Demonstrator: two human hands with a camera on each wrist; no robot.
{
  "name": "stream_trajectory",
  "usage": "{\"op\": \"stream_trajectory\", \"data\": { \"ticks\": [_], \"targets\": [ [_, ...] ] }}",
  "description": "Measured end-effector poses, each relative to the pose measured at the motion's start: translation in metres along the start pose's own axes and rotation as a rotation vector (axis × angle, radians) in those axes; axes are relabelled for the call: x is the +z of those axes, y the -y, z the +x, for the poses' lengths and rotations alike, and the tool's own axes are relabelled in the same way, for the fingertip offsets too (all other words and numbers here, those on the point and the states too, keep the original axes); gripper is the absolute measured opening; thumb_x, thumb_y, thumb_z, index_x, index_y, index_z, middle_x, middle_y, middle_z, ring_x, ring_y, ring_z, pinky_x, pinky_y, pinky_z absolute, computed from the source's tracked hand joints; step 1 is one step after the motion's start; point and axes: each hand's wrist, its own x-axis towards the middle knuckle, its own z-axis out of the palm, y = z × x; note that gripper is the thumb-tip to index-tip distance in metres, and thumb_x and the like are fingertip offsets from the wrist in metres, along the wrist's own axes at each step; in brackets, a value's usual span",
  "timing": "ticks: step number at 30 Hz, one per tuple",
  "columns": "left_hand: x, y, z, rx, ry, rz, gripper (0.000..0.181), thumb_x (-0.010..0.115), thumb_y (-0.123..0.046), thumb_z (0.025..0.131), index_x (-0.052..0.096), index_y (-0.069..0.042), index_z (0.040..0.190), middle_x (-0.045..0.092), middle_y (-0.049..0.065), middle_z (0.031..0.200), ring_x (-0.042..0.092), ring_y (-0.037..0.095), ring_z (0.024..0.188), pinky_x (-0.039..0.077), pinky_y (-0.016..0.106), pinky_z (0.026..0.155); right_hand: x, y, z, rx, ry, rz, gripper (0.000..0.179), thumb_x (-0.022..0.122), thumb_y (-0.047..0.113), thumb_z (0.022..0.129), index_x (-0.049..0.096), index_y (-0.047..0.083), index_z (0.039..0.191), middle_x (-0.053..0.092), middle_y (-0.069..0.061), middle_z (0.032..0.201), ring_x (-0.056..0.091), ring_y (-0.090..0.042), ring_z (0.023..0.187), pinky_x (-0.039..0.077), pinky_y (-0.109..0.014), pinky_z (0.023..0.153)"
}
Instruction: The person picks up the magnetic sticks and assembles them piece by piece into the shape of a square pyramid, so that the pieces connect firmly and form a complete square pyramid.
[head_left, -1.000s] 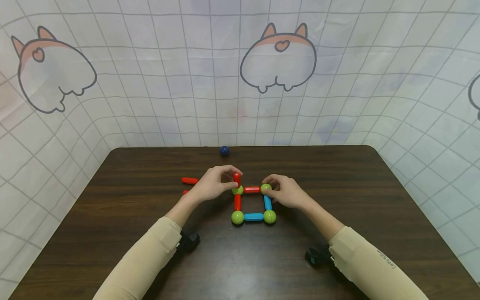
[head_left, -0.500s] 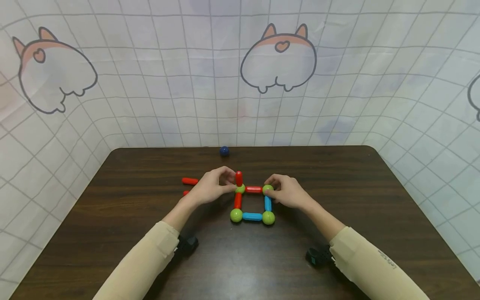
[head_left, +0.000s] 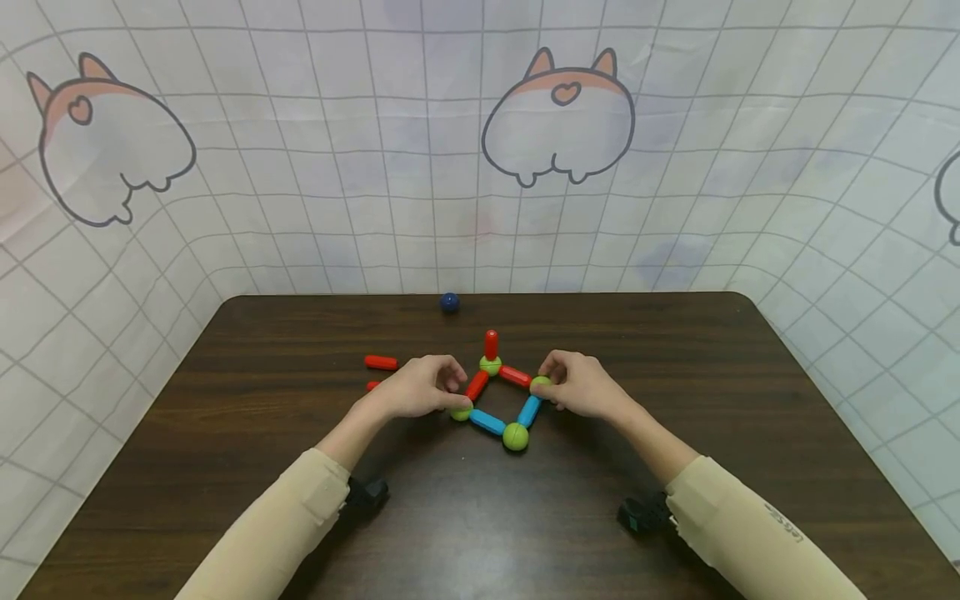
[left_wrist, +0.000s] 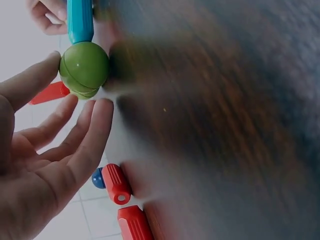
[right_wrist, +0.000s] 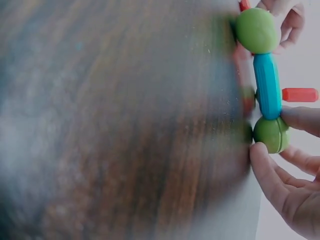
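A four-sided frame of magnetic rods and green balls lies on the table, turned cornerwise in the head view. Two sides are red rods [head_left: 515,377] and two are blue rods [head_left: 488,422]. At the far ball [head_left: 490,366] a red rod [head_left: 491,343] stands upright. My left hand [head_left: 423,387] holds the left green ball [left_wrist: 84,65] between thumb and fingertips. The right green ball [right_wrist: 271,135] is pinched by my right hand [head_left: 581,385]. Neither hand touches the near green ball [head_left: 515,437].
Behind my left hand lie two loose red rods, one of them [head_left: 381,362] partly beside the wrist and the other [head_left: 372,385] mostly hidden. A dark blue ball [head_left: 449,302] sits at the table's far edge, before a patterned cloth wall [head_left: 405,208].
The frame has turned from square-on to cornerwise, its near left ball swinging left and away. My left hand has gone from the upright rod's corner to that ball; the right stays on its ball.
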Motion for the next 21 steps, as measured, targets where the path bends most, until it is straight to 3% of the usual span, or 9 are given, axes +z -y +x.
{"op": "stream_trajectory", "data": {
  "ticks": [4, 7, 10, 14, 21],
  "targets": [
    [-0.002, 0.002, 0.001, -0.008, 0.032, -0.064, 0.025, 0.079, -0.023, 0.093, 0.07, -0.007, 0.109, 0.068, 0.002, 0.091, 0.069, 0.021, 0.075, 0.057, 0.034, 0.073, -0.001, 0.0, -0.001, 0.001, -0.003, -0.054, 0.026, 0.074, 0.031, 0.097, 0.068, 0.006, 0.1, 0.063, -0.003, 0.078, 0.06, -0.018, 0.063, 0.049, -0.034, 0.061],
    [-0.003, 0.004, 0.003, 0.015, 0.029, -0.057, 0.019, 0.077, -0.022, 0.095, 0.074, -0.009, 0.109, 0.071, 0.0, 0.095, 0.07, 0.018, 0.079, 0.057, 0.034, 0.075, -0.001, 0.0, 0.0, -0.006, -0.017, -0.082, 0.03, 0.071, 0.039, 0.097, 0.07, 0.009, 0.093, 0.063, -0.001, 0.077, 0.056, -0.016, 0.066, 0.046, -0.033, 0.062],
    [-0.003, 0.005, 0.005, 0.044, 0.018, -0.017, 0.019, 0.075, -0.023, 0.097, 0.077, -0.012, 0.112, 0.072, -0.003, 0.102, 0.069, 0.015, 0.083, 0.056, 0.033, 0.076, 0.001, -0.001, 0.001, -0.005, -0.009, -0.037, 0.034, 0.071, 0.037, 0.098, 0.07, 0.005, 0.108, 0.067, -0.001, 0.085, 0.059, -0.015, 0.072, 0.048, -0.033, 0.066],
    [-0.003, 0.003, 0.009, 0.073, 0.002, 0.03, 0.02, 0.072, -0.024, 0.099, 0.078, -0.014, 0.115, 0.072, -0.005, 0.106, 0.065, 0.014, 0.084, 0.053, 0.034, 0.076, 0.004, -0.002, 0.004, 0.013, 0.023, 0.056, 0.056, 0.074, 0.027, 0.096, 0.052, -0.002, 0.139, 0.07, -0.005, 0.098, 0.065, -0.017, 0.076, 0.053, -0.035, 0.072],
    [-0.003, 0.0, 0.018, 0.076, -0.032, 0.049, 0.022, 0.07, -0.02, 0.1, 0.075, -0.01, 0.12, 0.072, -0.004, 0.106, 0.063, 0.015, 0.09, 0.052, 0.036, 0.08, 0.007, -0.002, 0.007, 0.026, 0.094, 0.129, 0.069, 0.074, 0.017, 0.096, 0.039, -0.001, 0.152, 0.069, -0.007, 0.094, 0.066, -0.022, 0.07, 0.055, -0.036, 0.07]
  ]
}}
